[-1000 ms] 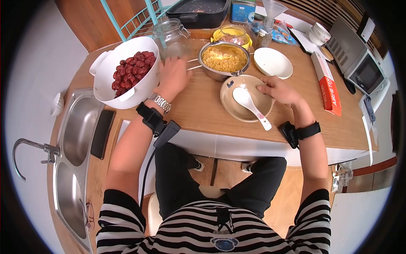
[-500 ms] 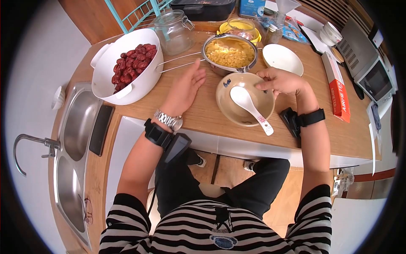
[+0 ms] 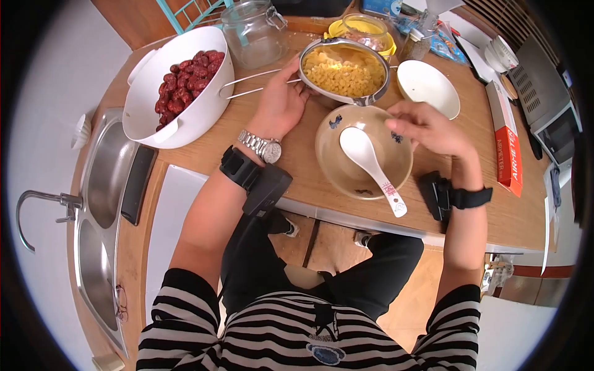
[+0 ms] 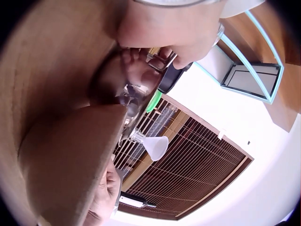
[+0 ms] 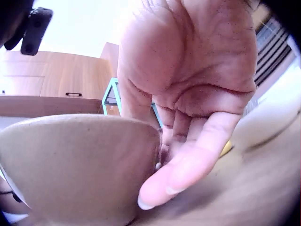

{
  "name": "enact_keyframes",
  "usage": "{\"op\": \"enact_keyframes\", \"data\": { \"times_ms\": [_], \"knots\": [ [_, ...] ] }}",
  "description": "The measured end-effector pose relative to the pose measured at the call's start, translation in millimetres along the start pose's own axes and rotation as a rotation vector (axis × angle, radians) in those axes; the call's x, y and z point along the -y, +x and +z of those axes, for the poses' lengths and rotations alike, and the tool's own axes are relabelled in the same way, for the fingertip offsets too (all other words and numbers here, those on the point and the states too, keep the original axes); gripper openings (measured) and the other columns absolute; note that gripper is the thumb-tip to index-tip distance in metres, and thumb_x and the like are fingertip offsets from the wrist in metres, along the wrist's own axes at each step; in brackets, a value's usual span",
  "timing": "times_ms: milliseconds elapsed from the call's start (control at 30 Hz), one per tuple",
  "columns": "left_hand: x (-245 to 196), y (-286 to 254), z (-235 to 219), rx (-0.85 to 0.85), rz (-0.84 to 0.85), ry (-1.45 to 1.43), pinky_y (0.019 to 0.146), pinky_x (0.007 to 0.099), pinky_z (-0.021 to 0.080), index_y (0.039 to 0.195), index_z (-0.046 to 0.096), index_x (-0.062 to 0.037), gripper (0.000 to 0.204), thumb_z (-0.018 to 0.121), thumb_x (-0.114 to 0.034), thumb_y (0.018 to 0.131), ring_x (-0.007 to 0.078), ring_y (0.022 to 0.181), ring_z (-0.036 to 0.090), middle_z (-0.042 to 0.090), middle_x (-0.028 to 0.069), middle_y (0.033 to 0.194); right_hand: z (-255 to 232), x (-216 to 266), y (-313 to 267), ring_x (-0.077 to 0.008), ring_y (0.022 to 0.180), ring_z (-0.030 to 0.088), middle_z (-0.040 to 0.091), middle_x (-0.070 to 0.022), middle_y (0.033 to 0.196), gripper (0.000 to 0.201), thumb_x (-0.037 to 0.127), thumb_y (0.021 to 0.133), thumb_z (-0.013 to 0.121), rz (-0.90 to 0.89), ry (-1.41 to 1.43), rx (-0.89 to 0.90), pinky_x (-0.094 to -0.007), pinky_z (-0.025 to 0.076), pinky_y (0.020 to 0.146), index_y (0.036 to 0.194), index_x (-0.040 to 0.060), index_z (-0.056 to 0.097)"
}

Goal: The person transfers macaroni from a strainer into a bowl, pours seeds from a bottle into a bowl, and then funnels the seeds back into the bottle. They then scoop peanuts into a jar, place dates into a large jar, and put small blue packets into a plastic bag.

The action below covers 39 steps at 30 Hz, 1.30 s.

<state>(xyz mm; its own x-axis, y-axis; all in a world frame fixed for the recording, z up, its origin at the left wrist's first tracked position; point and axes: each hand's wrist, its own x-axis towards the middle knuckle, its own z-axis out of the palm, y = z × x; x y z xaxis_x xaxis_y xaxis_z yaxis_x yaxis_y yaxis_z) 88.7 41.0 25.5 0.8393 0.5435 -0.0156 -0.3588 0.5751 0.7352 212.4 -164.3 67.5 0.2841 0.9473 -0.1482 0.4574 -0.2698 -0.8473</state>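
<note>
My left hand (image 3: 281, 105) is at the left side of a steel pan (image 3: 346, 98) holding small yellow pieces (image 3: 346, 71), thumb along its rim and fingers on its outer wall. Two thin wire handle rods (image 3: 252, 92) run left from the pan, above that hand. My right hand (image 3: 433, 127) pinches the right rim of a beige bowl (image 3: 329, 167), thumb over the edge and fingers down its outside, as the right wrist view shows. A white spoon (image 3: 362, 151) with a red mark leans in the bowl, handle over the near rim. The bowl overlaps the pan's near edge.
A white basin (image 3: 185, 133) with red dates (image 3: 185, 86) stands left, near a glass jar (image 3: 253, 40). Behind the pan is a yellow bowl (image 3: 391, 46). To the right are a white dish (image 3: 442, 93) and a red-and-white box (image 3: 508, 151). A sink (image 3: 102, 179) lies far left.
My left hand has come from beside the white basin rightward to the steel pan, which now tilts slightly toward me. My right hand has stayed at the beige bowl's rim.
</note>
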Motion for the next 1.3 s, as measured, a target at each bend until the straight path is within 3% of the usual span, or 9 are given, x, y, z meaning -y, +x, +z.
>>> {"op": "enact_keyframes", "data": {
  "times_ms": [67,100,167,267,400,467,1167,1267,1300],
  "knots": [
    [-1,0,-1,0.041,-0.012,-0.044,0.087,0.0301,0.036,0.107,0.048,-0.0028,0.028,0.045,-0.018,0.083,0.0158,0.096,0.046,0.050,0.0061,0.103,-2,2,-4,-0.0052,0.049,0.044,0.049,0.0009,0.055,0.033,0.031,0.077,0.058,-0.003,-0.145,-0.267,-0.0192,0.038,0.042,0.076,-0.0013,0.053],
    [-1,0,-2,0.031,-0.014,-0.045,0.087,0.0301,0.036,0.107,0.048,-0.0028,0.028,0.045,-0.018,0.083,0.0158,0.096,0.046,0.050,0.0061,0.103,-4,1,-4,-0.0052,0.049,0.044,0.049,0.0009,0.055,0.033,0.031,0.077,0.058,0.000,-0.142,-0.258,-0.0192,0.038,0.042,0.076,-0.0013,0.053],
    [-1,2,-4,0.048,-0.025,-0.046,0.088,0.0306,0.036,0.108,0.048,-0.0038,0.029,0.045,-0.018,0.083,0.0160,0.097,0.046,0.050,0.0060,0.104,-9,-4,-5,-0.0055,0.045,0.042,0.046,0.0005,0.050,0.036,0.033,0.075,0.059,-0.225,-0.366,-0.385,-0.0197,0.037,0.040,0.065,-0.0004,0.051],
    [-1,1,-4,0.072,0.000,-0.001,0.073,0.0265,0.040,0.113,0.046,-0.0087,0.032,0.042,-0.021,0.084,0.0126,0.088,0.045,0.049,0.0011,0.104,-14,2,-12,-0.0050,0.041,0.042,0.045,-0.0001,0.046,0.039,0.034,0.076,0.059,-0.011,-0.285,-0.256,-0.0189,0.035,0.038,0.058,0.0010,0.050],
    [0,2,-5,0.071,0.007,-0.001,0.074,0.0274,0.039,0.112,0.046,-0.0091,0.032,0.042,-0.022,0.084,0.0130,0.089,0.044,0.049,0.0008,0.103,-10,10,-11,-0.0075,0.033,0.045,0.048,-0.0038,0.042,0.042,0.036,0.078,0.055,0.305,-0.132,-0.037,-0.0179,0.034,0.031,0.055,0.0014,0.052],
    [-1,1,-4,0.072,0.008,-0.061,0.087,0.0306,0.037,0.111,0.047,-0.0063,0.030,0.046,-0.017,0.083,0.0161,0.098,0.045,0.048,0.0051,0.106,-9,5,-7,-0.0088,0.031,0.046,0.051,-0.0058,0.043,0.040,0.033,0.078,0.055,0.282,-0.060,-0.011,-0.0179,0.035,0.029,0.055,0.0008,0.054],
    [3,7,-9,0.064,0.002,-0.068,0.089,0.0319,0.037,0.115,0.042,-0.0074,0.033,0.043,-0.019,0.085,0.0166,0.098,0.046,0.049,0.0068,0.107,5,9,-4,-0.0064,0.032,0.045,0.050,-0.0054,0.041,0.041,0.033,0.078,0.055,0.186,0.009,-0.073,-0.0166,0.032,0.030,0.051,0.0018,0.053],
    [4,7,-10,0.103,0.014,-0.014,0.074,0.0288,0.039,0.120,0.036,-0.0103,0.038,0.041,-0.022,0.085,0.0141,0.094,0.043,0.046,0.0013,0.108,-6,11,-13,-0.0048,0.034,0.045,0.052,-0.0048,0.044,0.031,0.028,0.075,0.062,0.029,-0.021,-0.075,-0.0166,0.031,0.030,0.060,0.0014,0.056],
    [4,7,-10,0.102,0.015,-0.015,0.074,0.0288,0.039,0.120,0.036,-0.0103,0.038,0.041,-0.022,0.085,0.0141,0.094,0.043,0.046,0.0013,0.108,-4,14,-18,-0.0048,0.036,0.046,0.055,-0.0057,0.051,0.024,0.023,0.072,0.064,-0.036,0.102,0.109,-0.0170,0.032,0.032,0.073,0.0003,0.057]
  ]
}}
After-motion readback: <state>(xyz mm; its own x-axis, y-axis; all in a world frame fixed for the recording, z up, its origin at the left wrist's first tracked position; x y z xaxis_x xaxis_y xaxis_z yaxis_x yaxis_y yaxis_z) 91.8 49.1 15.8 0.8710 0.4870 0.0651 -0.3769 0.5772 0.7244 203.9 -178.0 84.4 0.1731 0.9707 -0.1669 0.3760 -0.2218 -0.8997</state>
